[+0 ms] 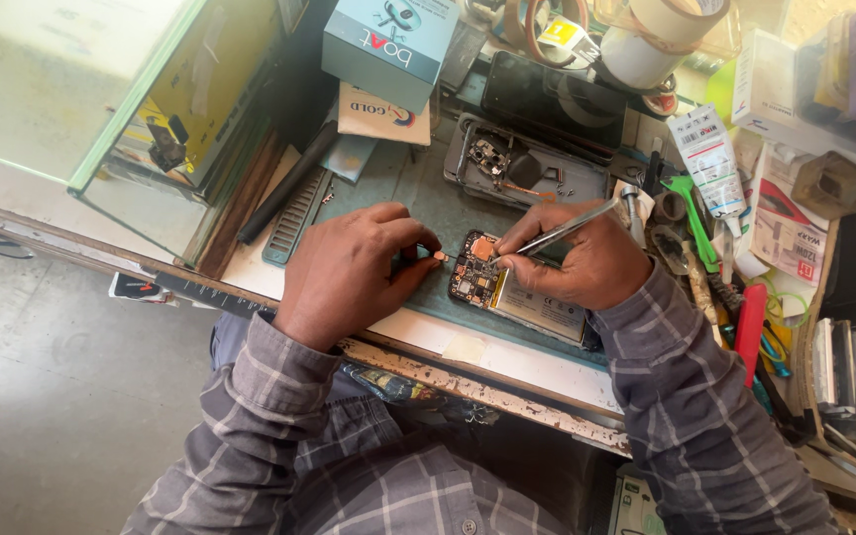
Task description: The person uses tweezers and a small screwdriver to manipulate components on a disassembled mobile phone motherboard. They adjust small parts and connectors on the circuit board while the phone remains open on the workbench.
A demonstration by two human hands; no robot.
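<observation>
The surface (507, 372) is crowded: a blue-grey cardboard box (388, 40) stands at the far edge, a dark phone (552, 99) lies face up beside it, and a second opened phone shell (522, 163) rests on the grey-green work mat (418, 193) just beyond the hands. To the right lie rolls of tape (656, 40), a white tube (710, 159), green plastic tweezers (691, 213) and a red-handled tool (750, 332), all packed close together; a glass case (151, 109) fills the left side. The near edge of the surface is chipped and peeling. An opened phone (507, 287) lies flat on the mat between the two hands, its dark circuit board with a copper-coloured patch exposed and a pale rectangular battery beside it. The right hand (577, 263) grips slim metal tweezers (562, 230) like a pen, their tip resting on the top of the board. The left hand (354, 267) lies curled on the mat just left of the phone, pinching a tiny orange-tipped part (438, 256) between thumb and forefinger, right beside the board's edge. Both sleeves are grey plaid.
</observation>
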